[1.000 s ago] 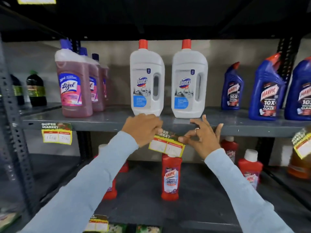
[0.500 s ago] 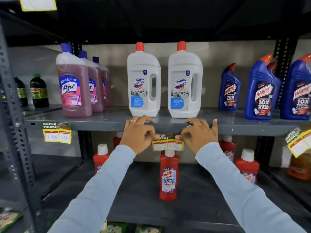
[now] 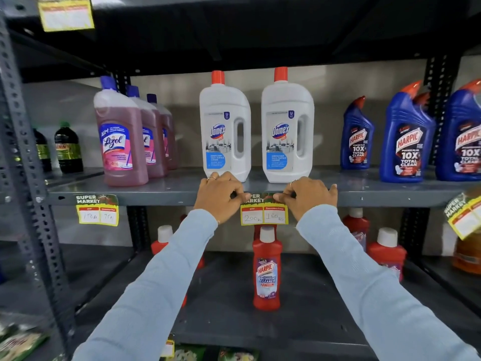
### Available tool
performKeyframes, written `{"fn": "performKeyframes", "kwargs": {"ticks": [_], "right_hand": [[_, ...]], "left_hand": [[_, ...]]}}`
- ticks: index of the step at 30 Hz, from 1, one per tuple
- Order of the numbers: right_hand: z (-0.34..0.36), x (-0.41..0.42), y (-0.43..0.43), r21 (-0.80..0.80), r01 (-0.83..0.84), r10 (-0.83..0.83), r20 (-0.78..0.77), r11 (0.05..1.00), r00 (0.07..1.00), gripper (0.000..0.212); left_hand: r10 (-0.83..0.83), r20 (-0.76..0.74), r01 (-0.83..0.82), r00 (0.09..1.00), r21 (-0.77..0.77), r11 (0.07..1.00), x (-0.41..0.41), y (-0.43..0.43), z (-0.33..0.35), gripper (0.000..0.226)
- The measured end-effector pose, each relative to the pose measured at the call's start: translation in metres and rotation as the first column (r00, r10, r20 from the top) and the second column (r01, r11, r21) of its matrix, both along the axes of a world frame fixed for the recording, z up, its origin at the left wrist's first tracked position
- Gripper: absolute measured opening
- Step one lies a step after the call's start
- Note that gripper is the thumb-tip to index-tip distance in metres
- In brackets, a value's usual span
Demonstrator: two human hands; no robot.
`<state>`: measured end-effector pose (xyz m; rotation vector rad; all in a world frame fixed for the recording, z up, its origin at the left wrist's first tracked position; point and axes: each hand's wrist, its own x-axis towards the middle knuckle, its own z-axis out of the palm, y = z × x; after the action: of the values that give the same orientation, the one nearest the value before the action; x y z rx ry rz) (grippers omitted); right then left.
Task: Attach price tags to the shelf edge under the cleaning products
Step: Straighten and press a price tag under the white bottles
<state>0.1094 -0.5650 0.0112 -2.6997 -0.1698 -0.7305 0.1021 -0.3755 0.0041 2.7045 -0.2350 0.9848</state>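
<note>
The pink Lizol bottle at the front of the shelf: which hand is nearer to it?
Left. The left hand presses the price tag on the shelf edge, to the right of the Lizol bottle and lower. The right hand is farther right, beyond the tag.

Two white red-capped Domex plastic jugs stood just above the grip, three pink Lizol bottles up-left of it, three blue Harpic bottles up-right, five red white-capped bottles showed below, four yellow paper price tags, two dark green-capped bottles.
</note>
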Motion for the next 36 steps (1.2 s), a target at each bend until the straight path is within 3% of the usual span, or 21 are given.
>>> {"fn": "performKeyframes", "kwargs": {"ticks": [5, 7, 10, 14, 19, 23, 26, 28, 31, 36], "right_hand": [[0.003, -0.002, -0.004, 0.077, 0.085, -0.085, -0.008, 0.993, 0.996, 0.044], [0.003, -0.004, -0.003, 0.062, 0.100, -0.099, -0.007, 0.993, 0.995, 0.044], [0.002, -0.008, -0.001, 0.041, 0.104, -0.103, -0.017, 0.994, 0.995, 0.043], [0.004, -0.016, -0.001, 0.059, 0.093, -0.091, -0.039, 0.994, 0.995, 0.045], [0.004, -0.019, -0.001, 0.112, 0.089, -0.088, -0.010, 0.990, 0.996, 0.041], [0.001, -0.023, -0.012, 0.101, -0.013, 0.011, 0.019, 0.995, 1.000, 0.037], [0.010, -0.028, -0.046, 0.412, -0.156, 0.137, 0.076, 0.898, 0.988, 0.037], [0.016, -0.029, -0.089, 0.481, -0.218, 0.136, 0.200, 0.849, 0.970, 0.036], [0.017, -0.029, -0.156, 0.394, -0.187, 0.098, 0.237, 0.900, 0.967, 0.029], [0.011, 0.000, -0.267, 0.173, -0.068, 0.034, 0.194, 0.983, 0.980, 0.040]], "left_hand": [[-0.030, 0.030, 0.040, 0.999, -0.421, 0.906, -0.004, -0.007, -0.004, 0.026], [0.029, 0.020, -0.017, 0.999, -0.468, 0.883, -0.004, -0.016, -0.006, 0.035], [0.134, 0.042, -0.104, 0.990, -0.426, 0.899, -0.001, -0.028, -0.007, 0.047], [0.170, 0.050, -0.129, 0.984, -0.456, 0.880, -0.002, -0.033, -0.004, 0.044], [0.262, 0.070, -0.222, 0.963, -0.353, 0.909, -0.005, -0.051, -0.007, 0.032], [0.238, 0.078, -0.187, 0.968, -0.407, 0.894, -0.007, -0.059, -0.013, 0.030], [0.165, 0.156, -0.073, 0.974, -0.475, 0.877, -0.014, -0.059, -0.026, 0.053], [0.123, 0.291, 0.032, 0.949, -0.475, 0.879, -0.022, -0.067, -0.040, 0.066], [0.027, 0.464, 0.127, 0.886, -0.298, 0.946, -0.028, -0.097, -0.059, 0.064], [-0.054, 0.481, 0.179, 0.875, -0.219, 0.959, -0.011, -0.199, -0.062, 0.040]]}}
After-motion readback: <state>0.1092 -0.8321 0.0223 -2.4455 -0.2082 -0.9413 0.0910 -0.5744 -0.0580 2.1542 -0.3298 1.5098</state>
